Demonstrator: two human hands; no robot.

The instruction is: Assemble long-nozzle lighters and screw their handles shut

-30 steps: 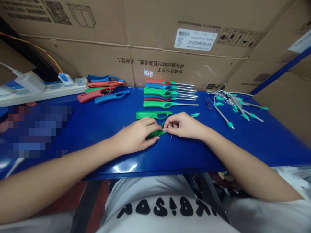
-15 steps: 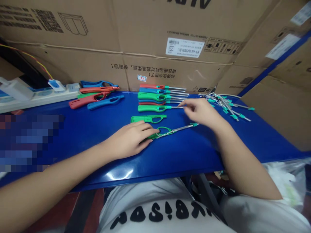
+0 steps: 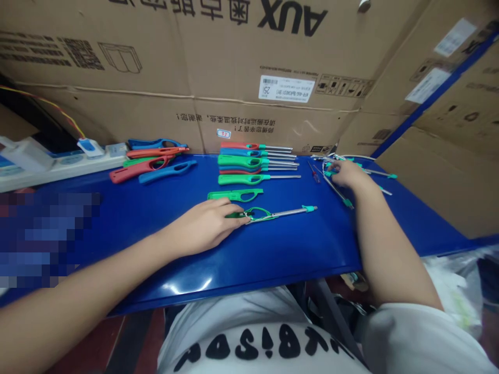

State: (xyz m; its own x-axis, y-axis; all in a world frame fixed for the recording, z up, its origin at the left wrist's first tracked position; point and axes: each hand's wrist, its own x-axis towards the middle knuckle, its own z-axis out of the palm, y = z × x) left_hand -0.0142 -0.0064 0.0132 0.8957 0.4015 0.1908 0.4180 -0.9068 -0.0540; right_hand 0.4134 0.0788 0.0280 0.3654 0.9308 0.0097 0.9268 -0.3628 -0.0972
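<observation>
My left hand (image 3: 208, 226) lies on the blue table (image 3: 273, 249), its fingers pressing down the handle end of a green lighter half with a metal tube (image 3: 273, 213) fitted in it. A second green handle shell (image 3: 234, 195) lies just behind it. My right hand (image 3: 349, 174) reaches far right into a pile of metal tubes with teal tips (image 3: 362, 169); its fingers are curled among them, and what they grip is hidden. A row of assembled lighters (image 3: 249, 162) in red, blue and green lies at the back centre.
Loose red, blue and green handle shells (image 3: 152, 158) lie at the back left beside a white power strip (image 3: 58, 163). A small red screwdriver (image 3: 313, 171) rests near the tubes. Cardboard boxes (image 3: 234, 78) wall in the table's far and right sides.
My right hand left the green handle and travelled right and back to the tube pile. The left hand stayed on the handle, and the view tilted upward.
</observation>
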